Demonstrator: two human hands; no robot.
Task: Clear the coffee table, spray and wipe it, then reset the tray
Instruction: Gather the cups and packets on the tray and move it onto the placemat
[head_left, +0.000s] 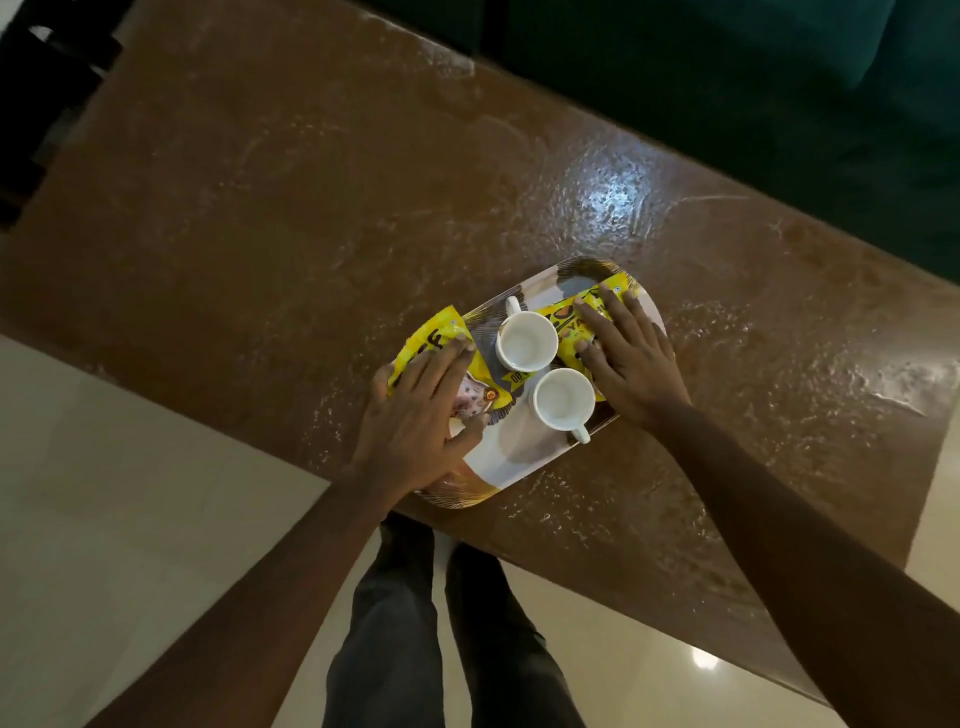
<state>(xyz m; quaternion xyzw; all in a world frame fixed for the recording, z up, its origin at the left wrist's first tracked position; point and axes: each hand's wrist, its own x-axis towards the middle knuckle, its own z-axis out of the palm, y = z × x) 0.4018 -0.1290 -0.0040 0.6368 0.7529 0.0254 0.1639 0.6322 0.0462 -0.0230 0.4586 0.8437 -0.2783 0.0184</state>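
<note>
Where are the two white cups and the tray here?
Far cup (525, 340), head view, its inside bottom.
Near cup (563, 399), head view, its inside bottom.
Tray (506, 454), head view, bare patch towards its near end.

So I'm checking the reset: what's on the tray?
A far cup and near cup, both empty, sit between the left packet and right packet on the tray. The left hand and right hand lie flat on the packets, hiding much of each.

Two cups (525, 339) between packets (436, 347) on tray (511, 462).
</note>
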